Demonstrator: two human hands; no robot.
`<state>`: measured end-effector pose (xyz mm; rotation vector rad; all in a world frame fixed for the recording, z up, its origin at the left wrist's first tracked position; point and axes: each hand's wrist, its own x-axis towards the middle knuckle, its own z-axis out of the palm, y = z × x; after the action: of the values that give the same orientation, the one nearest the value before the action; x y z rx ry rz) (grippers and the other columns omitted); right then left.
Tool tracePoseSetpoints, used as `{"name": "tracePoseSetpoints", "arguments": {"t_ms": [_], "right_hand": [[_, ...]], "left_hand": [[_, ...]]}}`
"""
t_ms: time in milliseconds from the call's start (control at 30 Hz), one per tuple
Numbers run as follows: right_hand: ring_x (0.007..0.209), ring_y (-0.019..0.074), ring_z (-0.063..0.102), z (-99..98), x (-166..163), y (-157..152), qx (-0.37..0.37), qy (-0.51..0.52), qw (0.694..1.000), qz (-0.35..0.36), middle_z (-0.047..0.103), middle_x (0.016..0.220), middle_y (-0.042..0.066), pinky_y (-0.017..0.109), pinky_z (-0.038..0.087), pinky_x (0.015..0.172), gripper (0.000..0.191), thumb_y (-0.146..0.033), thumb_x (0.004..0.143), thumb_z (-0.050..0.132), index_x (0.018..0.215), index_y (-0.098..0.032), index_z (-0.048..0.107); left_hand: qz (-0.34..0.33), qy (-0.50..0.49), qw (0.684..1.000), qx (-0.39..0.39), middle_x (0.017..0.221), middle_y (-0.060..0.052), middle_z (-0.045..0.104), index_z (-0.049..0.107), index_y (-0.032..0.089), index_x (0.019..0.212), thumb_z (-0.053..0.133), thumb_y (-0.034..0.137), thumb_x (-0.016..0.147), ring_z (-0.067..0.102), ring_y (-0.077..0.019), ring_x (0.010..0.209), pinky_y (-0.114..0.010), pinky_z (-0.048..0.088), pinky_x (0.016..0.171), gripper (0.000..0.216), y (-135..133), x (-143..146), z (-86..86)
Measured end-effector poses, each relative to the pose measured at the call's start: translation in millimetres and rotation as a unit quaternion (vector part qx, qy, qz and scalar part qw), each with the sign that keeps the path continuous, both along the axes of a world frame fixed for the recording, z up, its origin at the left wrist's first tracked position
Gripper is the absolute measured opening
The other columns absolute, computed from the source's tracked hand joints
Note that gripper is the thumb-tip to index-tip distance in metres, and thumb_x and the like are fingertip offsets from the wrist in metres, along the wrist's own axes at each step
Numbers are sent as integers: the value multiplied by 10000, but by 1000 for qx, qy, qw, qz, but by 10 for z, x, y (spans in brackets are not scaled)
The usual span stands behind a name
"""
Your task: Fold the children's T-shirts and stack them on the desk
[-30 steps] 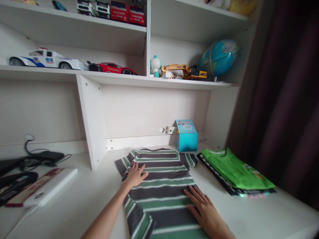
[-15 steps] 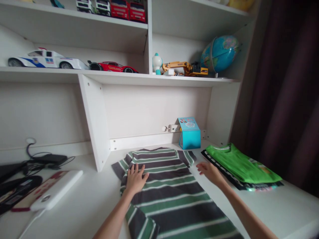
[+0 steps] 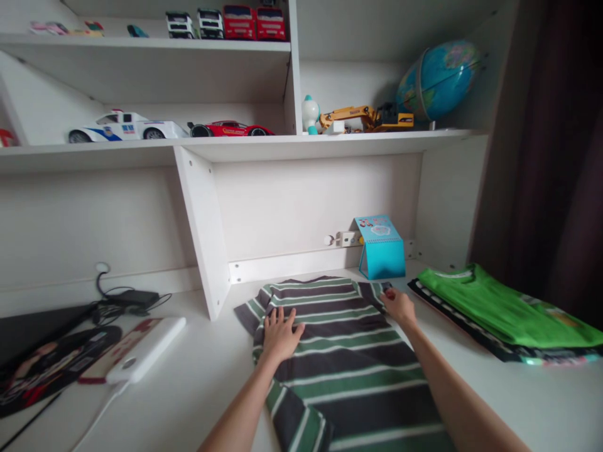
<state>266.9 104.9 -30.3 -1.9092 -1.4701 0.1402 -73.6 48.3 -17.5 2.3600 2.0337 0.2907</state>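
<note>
well, the striped shirt [image 3: 348, 361] lies under the spread left hand [image 3: 281, 334], right hand [image 3: 398, 306] seemingly pinching its sleeve [image 3: 369, 292].

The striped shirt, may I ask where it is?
In the head view, the striped shirt lies on the desk at lower centre, beneath the left hand, left of the green shirt.

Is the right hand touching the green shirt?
No, the right hand holds the sleeve of the striped shirt, apart from the green shirt.
</note>
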Motion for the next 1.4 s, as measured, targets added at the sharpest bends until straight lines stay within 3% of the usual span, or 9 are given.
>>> {"name": "tracePoseSetpoints", "arguments": {"t_ms": [100,200,267,467,567,667,833,1133,1400], "right_hand": [[907,200,568,84,-235,-33,50,-17,992,116,627,960,66,287,410,792,215,-335,786,416,859,-192,559],[838,176,574,130,-429,-75,55,-36,971,229,639,866,16,262,415,784,170,-321,734,469,788,-197,572],[803,167,573,116,-489,-92,48,-45,964,256,641,832,10,251,416,767,155,-243,694,478,793,-190,585],[997,224,506,16,-387,-65,16,-68,979,191,618,1014,68,297,372,841,447,-152,618,492,1057,-174,576],[975,253,511,24,-287,-45,-8,-69,987,146,641,927,91,326,384,805,471,-222,672,489,1131,-139,550],[797,219,568,53,-197,-41,-31,-62,990,124,649,764,85,293,405,705,434,-213,690,465,1088,-88,585],[688,163,593,56,-153,-67,-52,-58,983,166,670,738,46,229,405,618,253,-217,696,479,824,-153,687],[931,202,543,130,-270,-202,-49,-109,956,267,625,990,61,255,380,830,368,-204,621,575,980,-192,654],[913,210,505,158,-424,-269,-39,-140,961,236,590,896,82,285,342,828,171,-167,708,495,818,-160,626]], "left_hand": [[1,-4,1000,3,1448,-95,240,310,265,1370,140,641,830,176,-321,1321,-498,152,1040,680,23,-2,-18],[1,0,1000,1,1451,-92,235,302,264,1373,127,636,834,172,-317,1323,-494,152,1040,678,21,2,-7],[-1,4,1000,-7,1452,-89,232,290,264,1378,121,631,836,167,-315,1325,-494,148,1040,676,8,5,12],[4,4,1000,-5,1443,-107,251,304,264,1372,139,640,832,183,-319,1320,-487,164,1035,677,4,6,21],[2,7,1000,0,1441,-102,259,307,268,1370,142,630,838,187,-316,1319,-484,163,1035,664,17,4,9],[3,12,1000,-4,1444,-96,253,296,266,1374,141,625,840,185,-315,1320,-481,158,1037,662,25,5,10],[3,7,1000,-8,1447,-97,244,283,268,1379,142,642,832,177,-317,1322,-491,151,1037,677,38,7,14],[1,6,1000,-19,1452,-99,229,265,261,1386,138,642,831,165,-312,1326,-492,143,1040,685,27,12,33],[2,8,1000,-2,1445,-94,249,293,272,1375,153,627,839,191,-310,1320,-484,154,1041,658,53,-4,-4]]}}
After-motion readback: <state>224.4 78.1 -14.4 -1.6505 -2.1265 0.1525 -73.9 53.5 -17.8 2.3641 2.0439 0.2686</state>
